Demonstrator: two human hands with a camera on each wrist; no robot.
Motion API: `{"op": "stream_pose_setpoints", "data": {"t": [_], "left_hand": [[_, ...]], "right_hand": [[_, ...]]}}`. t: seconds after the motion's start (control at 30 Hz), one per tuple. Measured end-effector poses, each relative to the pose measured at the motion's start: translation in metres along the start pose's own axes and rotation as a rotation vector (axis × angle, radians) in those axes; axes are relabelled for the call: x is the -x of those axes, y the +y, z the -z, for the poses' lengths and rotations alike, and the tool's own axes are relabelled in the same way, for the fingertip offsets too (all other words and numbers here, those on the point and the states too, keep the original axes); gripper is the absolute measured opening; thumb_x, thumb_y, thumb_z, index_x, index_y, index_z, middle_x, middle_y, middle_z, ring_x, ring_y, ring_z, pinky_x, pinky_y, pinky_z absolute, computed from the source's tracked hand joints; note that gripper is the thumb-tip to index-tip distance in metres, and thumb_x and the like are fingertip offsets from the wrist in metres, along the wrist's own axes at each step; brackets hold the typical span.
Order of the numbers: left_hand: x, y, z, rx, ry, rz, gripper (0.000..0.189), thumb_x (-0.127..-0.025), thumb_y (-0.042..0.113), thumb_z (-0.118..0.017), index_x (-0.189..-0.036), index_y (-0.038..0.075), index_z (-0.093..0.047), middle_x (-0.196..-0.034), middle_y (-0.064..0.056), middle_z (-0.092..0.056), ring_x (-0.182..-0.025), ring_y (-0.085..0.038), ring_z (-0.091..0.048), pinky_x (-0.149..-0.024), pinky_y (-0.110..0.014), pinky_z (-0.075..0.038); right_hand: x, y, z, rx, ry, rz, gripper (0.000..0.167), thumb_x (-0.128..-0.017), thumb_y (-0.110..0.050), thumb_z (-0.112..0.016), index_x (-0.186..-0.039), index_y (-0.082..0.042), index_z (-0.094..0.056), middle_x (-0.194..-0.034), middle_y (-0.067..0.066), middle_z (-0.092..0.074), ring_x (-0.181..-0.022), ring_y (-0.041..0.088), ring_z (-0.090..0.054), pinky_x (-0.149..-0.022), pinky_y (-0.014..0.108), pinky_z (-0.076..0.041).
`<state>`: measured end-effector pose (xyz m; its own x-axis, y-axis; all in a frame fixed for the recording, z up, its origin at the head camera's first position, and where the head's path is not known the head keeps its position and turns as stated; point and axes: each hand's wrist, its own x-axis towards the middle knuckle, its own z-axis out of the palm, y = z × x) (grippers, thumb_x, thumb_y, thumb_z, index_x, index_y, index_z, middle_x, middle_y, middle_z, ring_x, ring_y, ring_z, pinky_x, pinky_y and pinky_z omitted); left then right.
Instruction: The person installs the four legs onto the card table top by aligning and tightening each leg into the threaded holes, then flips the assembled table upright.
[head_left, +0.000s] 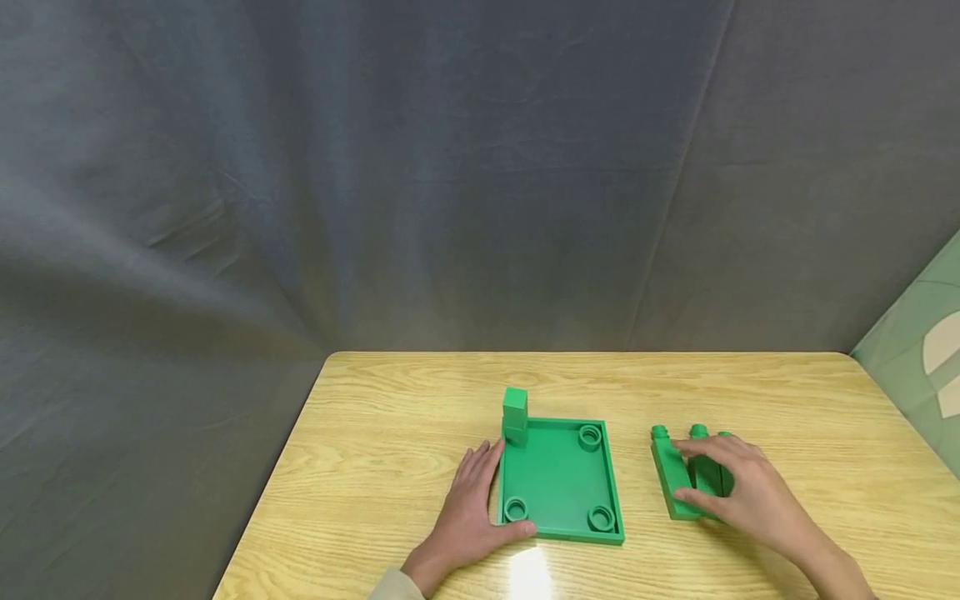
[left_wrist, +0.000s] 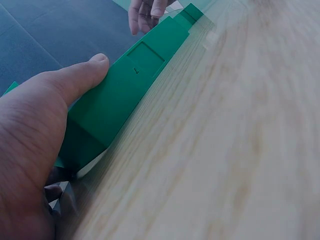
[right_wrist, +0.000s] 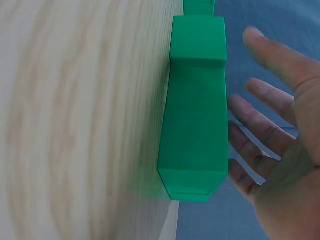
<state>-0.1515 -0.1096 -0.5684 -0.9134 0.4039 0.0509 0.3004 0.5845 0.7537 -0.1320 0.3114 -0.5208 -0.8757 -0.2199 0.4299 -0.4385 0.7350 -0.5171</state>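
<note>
A green square board with a raised rim (head_left: 561, 483) lies flat in front of me, with ring-shaped sockets (head_left: 590, 437) showing at three corners. At its far left corner a green block-like leg (head_left: 515, 410) stands upright. My left hand (head_left: 472, 504) holds the near left corner, thumb along the front rim and fingers along the left side. Right of the board lie three green legs with threaded ends, the leftmost leg (head_left: 671, 479) in plainest sight. Over them hovers my right hand (head_left: 750, 492), thumb and fingers spread; the right wrist view shows a gap to the green leg (right_wrist: 195, 110).
The wooden table (head_left: 375, 433) extends on both sides of the board. A dark grey cloth (head_left: 480, 183) hangs behind its far edge. At the far right is a pale green patterned surface (head_left: 930, 350).
</note>
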Motion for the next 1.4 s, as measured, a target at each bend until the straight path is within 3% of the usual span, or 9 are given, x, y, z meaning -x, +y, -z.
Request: {"op": "stream_pose_setpoints", "data": {"t": [0.13,0.57,1.1,1.4], "left_hand": [[0.0,0.0,0.0,-0.005,0.002,-0.004,0.121,-0.087,0.067,-0.085,-0.18,0.023,-0.021,-0.181,-0.012,-0.03,-0.17,-0.037,-0.02,-0.136,-0.068,-0.018],[0.0,-0.001,-0.001,-0.001,0.005,-0.009,0.121,-0.087,0.068,-0.084,-0.18,0.022,-0.021,-0.181,-0.012,-0.031,-0.17,-0.038,-0.021,-0.135,-0.069,-0.018],[0.001,0.0,0.0,0.015,-0.002,0.011,0.121,-0.087,0.07,-0.084,-0.18,0.024,-0.021,-0.182,-0.011,-0.029,-0.17,-0.037,-0.019,-0.136,-0.069,-0.016],[0.0,0.0,0.0,-0.002,0.002,-0.001,0.12,-0.088,0.069,-0.084,-0.18,0.023,-0.021,-0.181,-0.012,-0.03,-0.17,-0.038,-0.02,-0.136,-0.069,-0.017]], "right_hand": [[0.002,0.004,0.001,0.002,-0.02,0.017,0.066,-0.062,-0.019,-0.109,-0.121,-0.014,-0.081,-0.124,0.025,-0.077,-0.122,0.066,-0.059,-0.097,0.083,-0.042],[0.003,0.006,-0.008,0.179,0.009,0.144,0.065,-0.052,-0.042,-0.11,-0.108,-0.021,-0.085,-0.11,0.004,-0.078,-0.115,0.047,-0.065,-0.097,0.066,-0.043],[0.0,0.0,-0.017,0.204,0.04,0.152,0.067,-0.061,-0.018,-0.107,-0.123,-0.014,-0.082,-0.115,0.007,-0.082,-0.11,0.039,-0.068,-0.103,0.071,-0.041],[0.002,0.0,-0.02,0.279,0.02,0.162,0.069,-0.059,-0.037,-0.107,-0.121,-0.017,-0.083,-0.112,0.008,-0.081,-0.111,0.04,-0.069,-0.107,0.068,-0.04]]}}
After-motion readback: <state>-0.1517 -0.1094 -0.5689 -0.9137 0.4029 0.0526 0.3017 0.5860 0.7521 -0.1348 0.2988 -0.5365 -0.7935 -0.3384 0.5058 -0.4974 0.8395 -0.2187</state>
